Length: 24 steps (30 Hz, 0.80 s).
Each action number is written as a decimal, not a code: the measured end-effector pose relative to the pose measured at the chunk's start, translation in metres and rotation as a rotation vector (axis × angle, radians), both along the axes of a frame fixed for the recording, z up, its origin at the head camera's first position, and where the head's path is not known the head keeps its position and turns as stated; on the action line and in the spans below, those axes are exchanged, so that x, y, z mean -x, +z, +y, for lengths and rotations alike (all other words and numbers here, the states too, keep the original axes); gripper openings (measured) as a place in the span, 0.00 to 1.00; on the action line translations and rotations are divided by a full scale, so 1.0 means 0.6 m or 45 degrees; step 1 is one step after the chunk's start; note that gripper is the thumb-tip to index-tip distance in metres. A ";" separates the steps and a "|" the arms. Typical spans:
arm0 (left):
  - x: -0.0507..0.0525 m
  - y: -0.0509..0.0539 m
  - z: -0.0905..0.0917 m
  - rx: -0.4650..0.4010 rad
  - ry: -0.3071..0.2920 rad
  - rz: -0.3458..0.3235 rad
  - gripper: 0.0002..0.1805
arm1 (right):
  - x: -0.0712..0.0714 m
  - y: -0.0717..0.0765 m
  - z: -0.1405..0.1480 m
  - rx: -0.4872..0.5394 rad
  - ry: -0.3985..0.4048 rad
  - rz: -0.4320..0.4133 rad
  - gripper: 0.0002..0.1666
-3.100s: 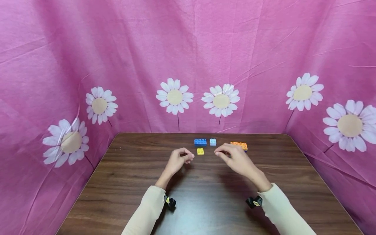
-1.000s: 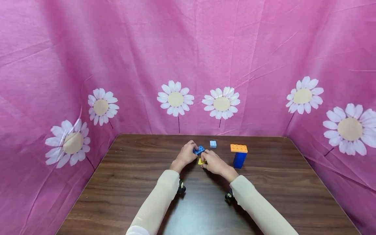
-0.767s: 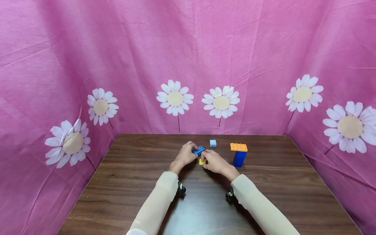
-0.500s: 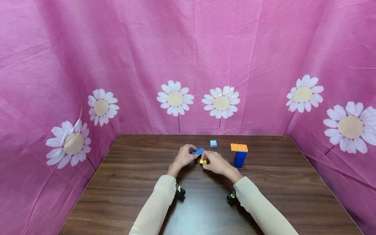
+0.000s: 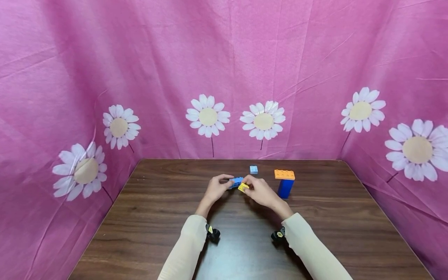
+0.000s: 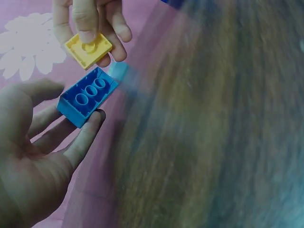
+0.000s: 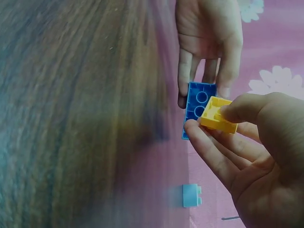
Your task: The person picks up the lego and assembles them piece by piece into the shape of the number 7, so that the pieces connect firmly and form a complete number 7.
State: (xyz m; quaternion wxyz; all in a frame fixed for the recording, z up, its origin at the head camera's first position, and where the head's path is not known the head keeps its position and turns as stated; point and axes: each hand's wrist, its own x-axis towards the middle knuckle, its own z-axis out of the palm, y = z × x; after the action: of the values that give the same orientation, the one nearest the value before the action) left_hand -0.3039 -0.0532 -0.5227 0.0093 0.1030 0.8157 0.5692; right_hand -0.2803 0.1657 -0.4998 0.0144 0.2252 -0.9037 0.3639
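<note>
In the head view, around the blue rectangular plastic brick (image 5: 236, 183) in the left hand (image 5: 215, 189), the right hand (image 5: 263, 193) with its square yellow plastic brick (image 5: 243, 188) blocked 4 o'clock. A small light-blue plastic brick (image 5: 253, 170) stood near at 2; a dark-blue plastic tower (image 5: 285, 189) capped by an orange studded plate (image 5: 284, 174) barred 3. The brown wooden table (image 5: 241, 221) gave passage at 10 and, between cream sleeves (image 5: 183, 247), at 6. Pink flowered cloth (image 5: 234, 58) closed off 12.

Curved left grip (image 5: 214, 190) near right grip (image 5: 262, 192)

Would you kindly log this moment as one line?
left hand: holds blue brick | right hand: pinches yellow brick | both hollow undersides showing | table: pale brick, orange-topped stack
</note>
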 end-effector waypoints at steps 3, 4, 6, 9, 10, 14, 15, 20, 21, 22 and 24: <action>-0.003 0.000 0.000 -0.155 -0.006 -0.076 0.19 | 0.000 0.003 -0.001 0.045 0.000 0.003 0.08; -0.005 0.001 -0.001 -0.196 -0.008 -0.085 0.19 | 0.000 0.003 -0.002 0.054 0.002 0.013 0.07; -0.008 0.001 -0.001 -0.269 -0.008 -0.097 0.19 | -0.002 0.005 -0.003 0.064 -0.005 0.036 0.06; -0.012 0.000 0.000 -0.376 0.006 -0.095 0.19 | -0.006 0.008 -0.005 0.071 -0.011 0.076 0.07; -0.013 0.000 0.000 -0.403 0.011 -0.091 0.19 | -0.007 0.008 -0.006 0.078 -0.013 0.082 0.07; -0.015 -0.001 0.000 -0.494 0.029 -0.076 0.19 | -0.010 0.010 -0.008 0.138 -0.011 0.086 0.08; -0.016 0.000 0.000 -0.509 0.032 -0.075 0.19 | -0.010 0.012 -0.010 0.153 -0.015 0.081 0.08; -0.021 0.007 -0.002 -0.571 0.008 -0.100 0.19 | -0.014 0.019 -0.013 0.205 -0.046 0.081 0.10; -0.022 0.008 -0.002 -0.579 -0.005 -0.109 0.19 | -0.014 0.020 -0.014 0.214 -0.051 0.080 0.10; -0.024 0.009 -0.003 -0.593 -0.020 -0.119 0.19 | -0.015 0.022 -0.015 0.223 -0.055 0.081 0.11; -0.026 0.011 -0.004 -0.618 -0.045 -0.137 0.19 | -0.016 0.024 -0.016 0.235 -0.065 0.082 0.11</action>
State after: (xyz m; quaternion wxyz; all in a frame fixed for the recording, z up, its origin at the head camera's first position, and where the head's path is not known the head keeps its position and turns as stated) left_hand -0.2884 -0.0558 -0.5162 0.0377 0.0859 0.6515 0.7528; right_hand -0.2707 0.1559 -0.4852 0.0732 0.2114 -0.8708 0.4378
